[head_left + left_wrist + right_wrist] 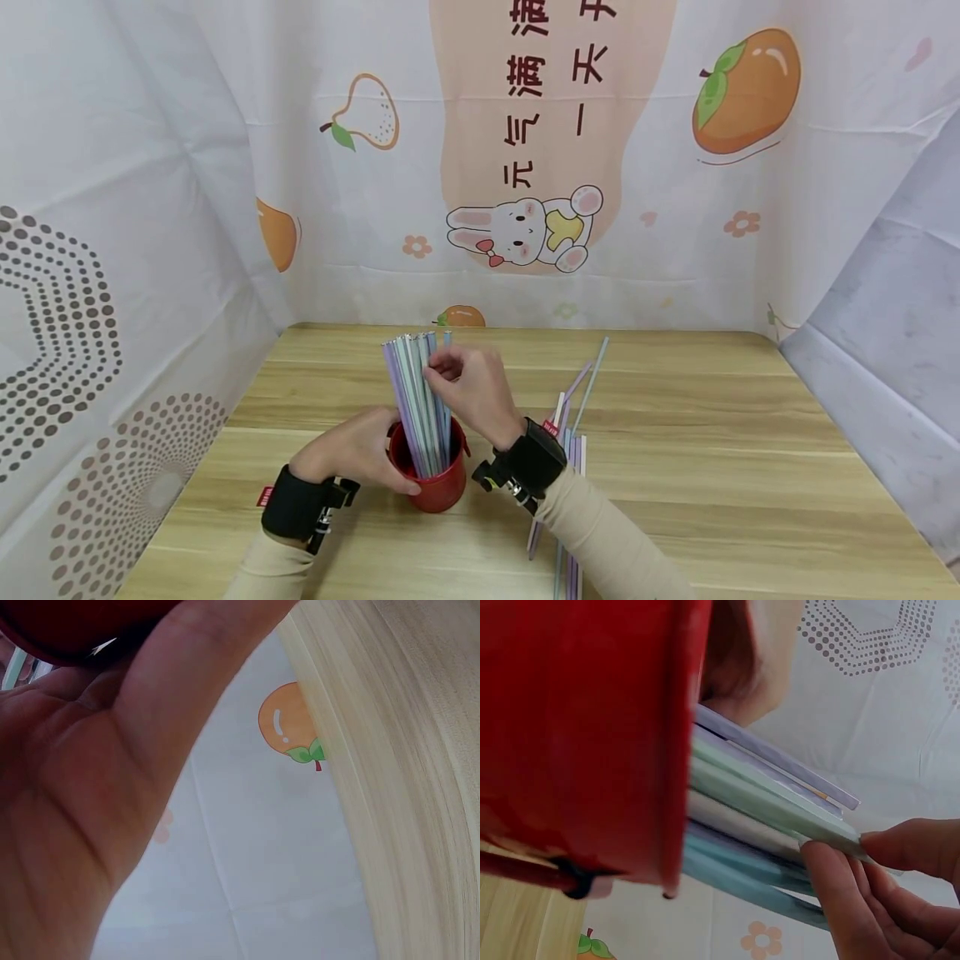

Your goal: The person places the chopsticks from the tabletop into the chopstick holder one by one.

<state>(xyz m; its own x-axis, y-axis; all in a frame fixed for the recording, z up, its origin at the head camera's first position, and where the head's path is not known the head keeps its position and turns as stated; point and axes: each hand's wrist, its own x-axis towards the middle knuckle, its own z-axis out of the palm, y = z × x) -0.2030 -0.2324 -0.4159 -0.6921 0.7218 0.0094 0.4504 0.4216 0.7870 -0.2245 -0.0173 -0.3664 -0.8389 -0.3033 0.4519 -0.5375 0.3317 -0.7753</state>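
A small red bucket (pixel 437 497) stands upright on the wooden table. My left hand (pixel 358 446) grips its left side, thumb at the near rim. From it rises a bundle of paper straws (pixel 414 408) in purple, pale green and blue, leaning left. Above the rim, my right hand (pixel 480 390) is at the straws' upper ends; in the right wrist view, its thumb and forefinger pinch a pale green straw (pixel 780 801). The straws' lower ends are hidden inside the bucket. In the left wrist view my left palm (pixel 82 772) lies against the dark red bucket wall.
More straws, purple, white and blue, lie loosely on the table (pixel 712 467) right of the bucket, partly under my right forearm. A printed cloth (pixel 375 200) hangs behind the table, with further cloth at the left side. The bucket's handle (pixel 525 870) hangs on its side.
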